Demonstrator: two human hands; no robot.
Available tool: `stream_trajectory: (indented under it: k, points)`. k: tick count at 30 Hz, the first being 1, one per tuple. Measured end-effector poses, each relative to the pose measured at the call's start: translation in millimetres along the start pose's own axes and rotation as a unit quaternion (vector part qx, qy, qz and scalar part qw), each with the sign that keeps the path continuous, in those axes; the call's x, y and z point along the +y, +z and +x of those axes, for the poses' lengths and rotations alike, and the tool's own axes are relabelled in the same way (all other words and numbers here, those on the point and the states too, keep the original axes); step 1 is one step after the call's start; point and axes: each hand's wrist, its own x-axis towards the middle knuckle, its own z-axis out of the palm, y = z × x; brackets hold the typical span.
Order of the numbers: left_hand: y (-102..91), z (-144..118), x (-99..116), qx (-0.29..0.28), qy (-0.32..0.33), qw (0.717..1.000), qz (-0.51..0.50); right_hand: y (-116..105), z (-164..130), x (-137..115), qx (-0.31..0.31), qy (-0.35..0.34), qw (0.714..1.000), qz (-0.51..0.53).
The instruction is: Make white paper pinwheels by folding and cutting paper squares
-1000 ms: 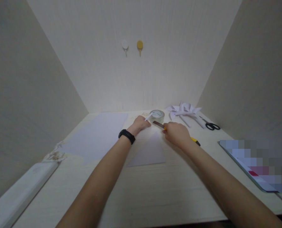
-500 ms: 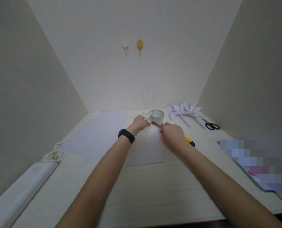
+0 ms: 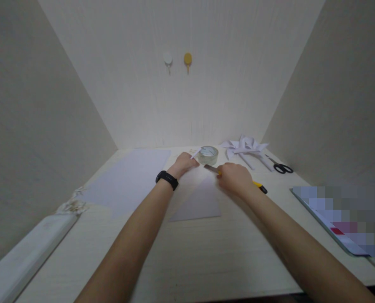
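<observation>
My right hand point(image 3: 234, 177) is closed around a yellow utility knife point(image 3: 259, 186). Its blade is out and points left, just in front of the roll of clear tape point(image 3: 208, 155). A thin white paper stick point(image 3: 195, 153) pokes up from the closed fingers of my left hand point(image 3: 184, 164), which wears a black wristband. That hand is low over the table, left of the blade and apart from it. Below both hands lies a triangular piece of white paper point(image 3: 198, 204). The lower part of the stick is hidden in my fingers.
A large white paper sheet point(image 3: 127, 176) lies left. Folded paper pinwheels point(image 3: 246, 147) and black-handled scissors point(image 3: 282, 168) are at the back right. A partly blurred flat item point(image 3: 320, 223) sits near the right wall, and a white bar point(image 3: 32, 244) along the left.
My right hand has moved slightly right with the knife, drawing the blade away from my left hand. My left hand has hardly moved and still holds the paper stick.
</observation>
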Motion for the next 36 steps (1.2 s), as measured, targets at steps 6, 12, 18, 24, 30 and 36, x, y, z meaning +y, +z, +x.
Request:
stream_trajectory:
  k: [6, 12, 18, 24, 30, 36]
  points:
    - [-2.2, 5.8, -4.1, -0.017, -0.013, 0.999, 0.046, -8.0, 38.7, 23.5, 0.006, 0.074, 0.979, 0.188]
    - [-6.4, 9.0, -8.3, -0.015, -0.001, 0.995, 0.098, 10.8, 84.6, 5.6, -0.036, 0.063, 0.914, 0.399]
    - [-22.0, 5.7, -4.2, -0.045, 0.026, 0.985, 0.162, 17.5, 93.6, 9.5, -0.042, 0.070, 0.912, 0.402]
    - [-41.3, -2.7, 2.6, -0.047, 0.018, 0.990, 0.132, 16.8, 91.9, 17.9, -0.022, 0.055, 0.886, 0.460]
    - [-54.6, -29.6, 24.6, -0.034, 0.025, 0.999, 0.004, 8.8, 45.4, 42.7, 0.015, 0.133, 0.909, 0.394]
    - [-58.4, -77.4, 40.7, -0.057, 0.069, 0.996, -0.021, 18.1, -3.0, 60.0, 0.022, 0.177, 0.945, 0.275]
